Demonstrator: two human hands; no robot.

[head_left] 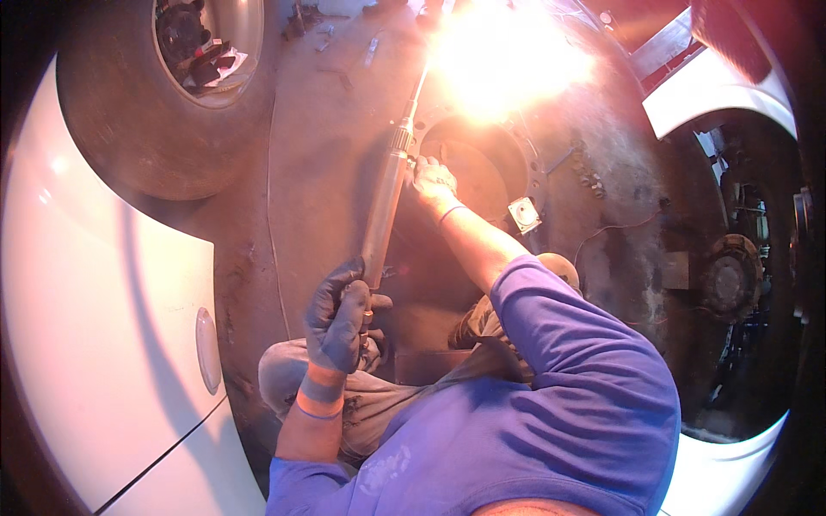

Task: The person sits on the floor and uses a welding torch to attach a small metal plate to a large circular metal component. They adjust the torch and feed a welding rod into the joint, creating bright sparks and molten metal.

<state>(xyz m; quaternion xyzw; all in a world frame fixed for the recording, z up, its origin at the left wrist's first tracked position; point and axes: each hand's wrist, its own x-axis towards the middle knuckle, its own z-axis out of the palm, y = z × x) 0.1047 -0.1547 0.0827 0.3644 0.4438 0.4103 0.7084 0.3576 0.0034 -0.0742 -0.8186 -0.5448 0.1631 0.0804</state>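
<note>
A long cylindrical torch slants up in front of me, with a knurled collar and a thin metal tube at its far end. White glare spreads around the tip and hides it. My left hand, in a dark glove, is closed around the torch's rear end, by the brass-coloured fittings. My right hand reaches to the torch's side just below the collar. Its fingers are bunched at a small knob there, partly hidden. Under the glare lies a round, flat part with holes around its edge.
At the left a white vehicle panel curves in. A large tyre lies at upper left, with odds and ends inside its rim. A small white square item sits right of my right forearm. A wheel hub shows inside the right-hand arch.
</note>
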